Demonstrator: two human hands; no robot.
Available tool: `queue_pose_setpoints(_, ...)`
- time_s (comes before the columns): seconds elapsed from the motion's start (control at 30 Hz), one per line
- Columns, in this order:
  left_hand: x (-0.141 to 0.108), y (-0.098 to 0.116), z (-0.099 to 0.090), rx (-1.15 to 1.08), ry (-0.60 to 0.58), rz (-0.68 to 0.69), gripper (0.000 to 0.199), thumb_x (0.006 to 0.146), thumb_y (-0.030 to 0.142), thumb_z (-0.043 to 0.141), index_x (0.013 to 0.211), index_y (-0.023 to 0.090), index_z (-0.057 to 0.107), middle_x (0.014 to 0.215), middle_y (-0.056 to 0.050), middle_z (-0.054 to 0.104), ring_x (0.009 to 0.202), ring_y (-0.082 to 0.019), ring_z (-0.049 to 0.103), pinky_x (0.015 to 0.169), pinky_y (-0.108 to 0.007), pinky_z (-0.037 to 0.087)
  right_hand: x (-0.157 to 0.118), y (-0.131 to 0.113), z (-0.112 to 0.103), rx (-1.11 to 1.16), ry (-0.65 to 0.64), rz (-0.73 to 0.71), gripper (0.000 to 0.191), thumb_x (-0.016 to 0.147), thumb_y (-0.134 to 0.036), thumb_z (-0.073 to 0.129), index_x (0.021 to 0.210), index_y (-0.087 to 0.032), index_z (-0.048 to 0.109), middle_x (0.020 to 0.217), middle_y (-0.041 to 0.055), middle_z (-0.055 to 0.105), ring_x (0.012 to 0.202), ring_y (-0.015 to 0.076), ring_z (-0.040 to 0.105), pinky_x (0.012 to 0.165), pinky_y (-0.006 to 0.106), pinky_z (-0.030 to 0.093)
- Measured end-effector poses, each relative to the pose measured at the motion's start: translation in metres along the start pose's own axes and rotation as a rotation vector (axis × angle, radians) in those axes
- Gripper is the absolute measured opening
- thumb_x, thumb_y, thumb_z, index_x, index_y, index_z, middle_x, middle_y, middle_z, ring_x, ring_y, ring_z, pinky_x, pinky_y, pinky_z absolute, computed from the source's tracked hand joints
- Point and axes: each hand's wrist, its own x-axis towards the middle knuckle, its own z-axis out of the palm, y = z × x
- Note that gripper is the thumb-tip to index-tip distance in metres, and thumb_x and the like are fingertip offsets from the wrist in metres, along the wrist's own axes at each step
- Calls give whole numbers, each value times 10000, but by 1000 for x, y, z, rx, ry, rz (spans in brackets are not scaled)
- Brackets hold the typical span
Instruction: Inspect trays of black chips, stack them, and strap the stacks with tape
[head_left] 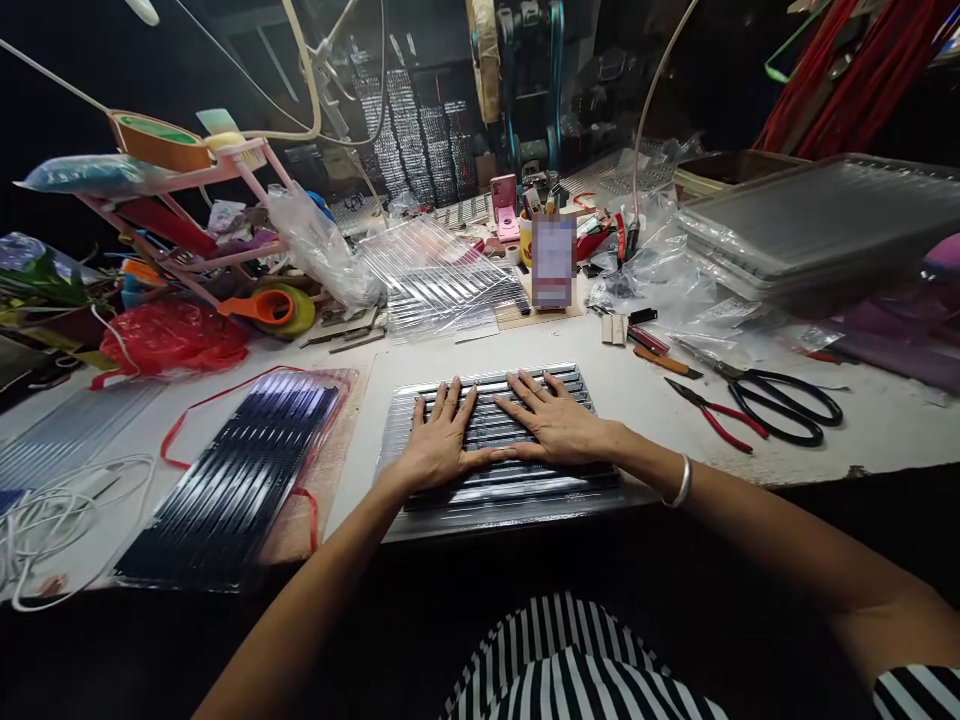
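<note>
My left hand (441, 438) lies flat with fingers spread on a ribbed plastic tray (510, 492) that holds dark strips in its grooves. On the same tray rests my right hand (553, 420), fingers apart and palm down, with a bangle on its wrist. The two thumbs meet near the tray's middle. Both hands cover part of the strips, and neither grips anything. A second ribbed tray (232, 480) with dark shiny strips lies to the left, a red ribbon (174, 440) beside it.
Red-handled pliers (716, 415) and black-handled scissors (787, 400) lie right. Clear ribbed trays (442, 275) and a phone (553, 262) stand behind. Stacked plastic trays (825, 215) fill the back right. A pink rack (202, 180), red bag (176, 338) and coiled white cable (56, 520) occupy the left.
</note>
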Motion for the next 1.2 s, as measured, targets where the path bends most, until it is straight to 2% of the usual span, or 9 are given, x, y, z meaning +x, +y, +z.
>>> queue_pose_setpoints(0.23,2,-6,-2,-13,-78,80,1156,614,815,476,1476,179,40,1520,-184,-87,1381,-388,-87,1054,-629,19,-1,3,-1,18,-32,-56,1007,721,-803,376,1476,-175,148,1529,176,5,1395,357,-19,1084,582,35)
queue_pose_setpoints(0.43,-11,8,16,66,211,-41,652,916,550,253,1447,171,259,1525,-122,174,1406,-281,128,1117,-495,117,-4,-3,9,-63,154,30,688,881,-662,236,1434,-259,308,1527,105,176,1400,303,121,1096,527,119)
queue_pose_setpoints(0.57,-18,13,20,62,223,-115,590,944,450,268,1420,107,320,1503,-176,224,1394,-312,159,1112,-463,168,-10,-12,16,-144,216,126,606,916,-572,297,1399,-217,387,1498,140,253,1379,342,181,1074,541,177)
queue_pose_setpoints(0.67,-24,6,14,-4,72,-4,762,876,584,355,1458,117,200,1528,-188,67,1397,-348,13,1108,-515,128,-15,-18,17,-139,180,125,605,924,-536,325,1398,-164,389,1492,180,235,1381,360,155,1072,550,175)
queue_pose_setpoints(0.77,-29,1,4,-44,-65,81,1037,720,741,458,1474,130,92,1522,-189,-70,1372,-373,-121,1100,-547,67,-20,-20,12,-70,61,-13,814,839,-686,347,1450,-154,266,1516,186,122,1390,374,75,1078,583,105)
queue_pose_setpoints(1.0,-29,-8,-7,-68,-151,189,1308,476,813,595,1476,168,52,1519,-187,-109,1350,-431,-147,1073,-599,14,-25,-15,-2,23,-50,-128,1110,640,-843,429,1466,-141,194,1523,194,37,1389,385,-13,1077,594,18)
queue_pose_setpoints(1.1,-35,-29,3,-135,-46,237,1040,634,788,498,1457,217,222,1547,-128,39,1396,-364,-35,1110,-535,57,-31,-15,4,20,65,-76,942,732,-771,428,1447,-176,277,1521,161,153,1394,355,79,1095,556,76)
queue_pose_setpoints(1.13,-39,-38,9,-175,25,169,876,748,747,388,1434,209,301,1541,-115,125,1406,-327,25,1122,-499,90,-36,-17,7,11,126,-4,848,783,-722,420,1430,-182,325,1512,153,199,1389,357,113,1093,552,107)
queue_pose_setpoints(1.2,-44,-59,23,-283,262,-111,845,834,691,194,1366,72,412,1500,-191,236,1390,-310,180,1127,-451,163,-47,-24,16,3,250,187,673,863,-600,422,1388,-178,411,1493,147,263,1374,387,151,1073,567,178)
